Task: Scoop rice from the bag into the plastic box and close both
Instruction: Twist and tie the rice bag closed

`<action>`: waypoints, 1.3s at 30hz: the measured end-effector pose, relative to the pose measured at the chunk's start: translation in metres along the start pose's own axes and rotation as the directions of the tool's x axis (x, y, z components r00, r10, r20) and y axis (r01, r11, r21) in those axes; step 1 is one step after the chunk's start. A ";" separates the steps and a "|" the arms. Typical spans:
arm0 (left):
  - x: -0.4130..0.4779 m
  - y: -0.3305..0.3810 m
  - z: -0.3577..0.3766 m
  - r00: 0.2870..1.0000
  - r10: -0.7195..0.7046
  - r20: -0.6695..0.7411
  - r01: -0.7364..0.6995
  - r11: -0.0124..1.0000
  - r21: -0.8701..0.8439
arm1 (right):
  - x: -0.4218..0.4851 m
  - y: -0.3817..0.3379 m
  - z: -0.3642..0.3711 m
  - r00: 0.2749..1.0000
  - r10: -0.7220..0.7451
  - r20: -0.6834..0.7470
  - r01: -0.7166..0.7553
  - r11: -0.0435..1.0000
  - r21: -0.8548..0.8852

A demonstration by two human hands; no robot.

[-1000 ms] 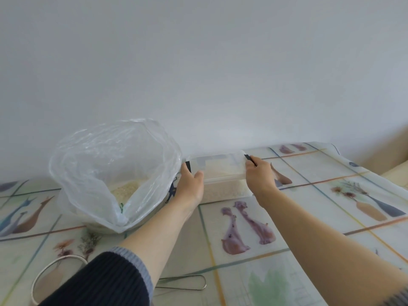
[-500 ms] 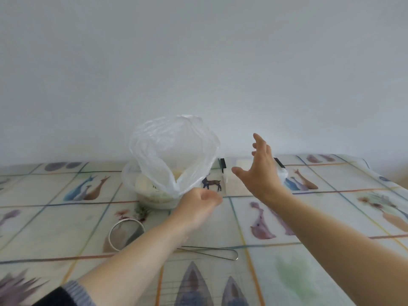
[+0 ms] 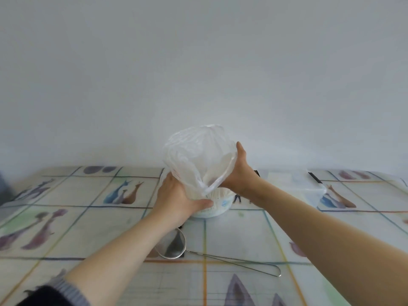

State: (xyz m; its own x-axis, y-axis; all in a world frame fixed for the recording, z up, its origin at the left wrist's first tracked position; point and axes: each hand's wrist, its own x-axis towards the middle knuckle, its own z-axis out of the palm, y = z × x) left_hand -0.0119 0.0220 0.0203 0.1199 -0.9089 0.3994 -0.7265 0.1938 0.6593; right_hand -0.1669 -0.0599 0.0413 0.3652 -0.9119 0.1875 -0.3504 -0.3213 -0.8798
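Both hands had closed in on the bag (image 3: pixel 198 155) since half a second before, when the right hand (image 3: pixel 240 175) hung open in the air near the plastic box (image 3: pixel 309 184) and the left hand (image 3: pixel 181 195) was curled low at the bag's base. Now the left hand grasped the bag's lower left side, thumb laid across the front. The right hand cupped the opposite side with its thumb pointing up, its fingers hidden behind the film but seemingly wrapped round it.

The bag stood upright in the middle of the desk (image 3: pixel 88 217), its thin clear top gathered inward between the two hands and the rice (image 3: pixel 217 195) settled in the bottom. The plastic box sat just to its right, apart from it; its lid seemed to be on, though blur left that unsure. A wire strainer (image 3: pixel 174 246) lay on the desk in front of the bag.

The film looked soft, light and slippery, while the rice gave the base its weight. The best hold was likely high on the loose neck, bunched tightly for twisting or tying, leaving the heavy bottom resting on the desk.
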 end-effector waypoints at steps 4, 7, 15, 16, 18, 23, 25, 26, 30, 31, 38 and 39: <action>0.031 0.001 0.006 0.977 0.010 0.215 0.028 0.984 -0.175 | 0.010 -0.003 0.001 0.990 0.097 0.102 -0.110 0.984 0.140; 0.050 -0.005 0.011 0.931 0.041 0.362 0.077 0.949 -0.305 | 0.017 -0.006 0.001 0.981 0.156 0.115 -0.171 0.977 0.130; 0.081 -0.028 0.023 0.882 -0.161 0.442 0.344 0.862 -0.372 | 0.039 -0.013 0.008 0.997 0.051 0.066 -0.069 0.945 0.321; 0.083 -0.029 0.025 0.879 -0.138 0.457 0.341 0.852 -0.398 | 0.040 -0.012 0.007 0.998 0.029 0.049 -0.043 0.941 0.336; 0.085 -0.026 0.030 0.893 -0.174 0.415 0.362 0.826 -0.432 | 0.043 -0.011 0.006 0.999 -0.044 0.012 0.037 0.932 0.360; 0.097 -0.027 0.040 0.785 -0.506 0.358 0.619 0.650 -0.440 | 0.039 -0.006 -0.013 0.908 -0.386 0.161 0.407 0.904 -0.130; 0.102 -0.029 0.040 0.761 -0.510 0.401 0.646 0.654 -0.393 | 0.036 -0.001 -0.018 0.856 -0.381 0.351 0.507 0.752 -0.421; 0.104 -0.030 0.040 0.758 -0.489 0.432 0.642 0.676 -0.360 | 0.037 0.003 -0.019 0.831 -0.365 0.420 0.553 0.629 -0.547; 0.108 -0.026 0.034 0.766 -0.347 0.542 0.545 0.797 -0.260 | 0.044 0.013 -0.015 0.772 -0.404 0.490 0.616 0.287 -0.733; 0.109 -0.024 0.031 0.771 -0.314 0.554 0.513 0.822 -0.249 | 0.047 0.012 -0.015 0.771 -0.417 0.481 0.613 0.278 -0.740; 0.099 -0.035 0.004 0.865 -0.178 0.470 0.250 0.964 -0.095 | 0.049 0.001 -0.013 0.891 -0.183 0.416 0.433 0.621 -0.654; 0.096 -0.035 0.001 0.897 -0.149 0.417 0.227 0.963 -0.144 | 0.047 -0.001 -0.010 0.922 -0.109 0.371 0.320 0.754 -0.574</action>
State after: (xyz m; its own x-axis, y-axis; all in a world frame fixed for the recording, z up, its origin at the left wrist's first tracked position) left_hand 0.0242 -0.0725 0.0348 -0.0666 -0.9978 -0.0059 -0.5749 0.0335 0.8176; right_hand -0.1578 -0.1053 0.0548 0.6949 -0.7111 0.1069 -0.6423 -0.6806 -0.3525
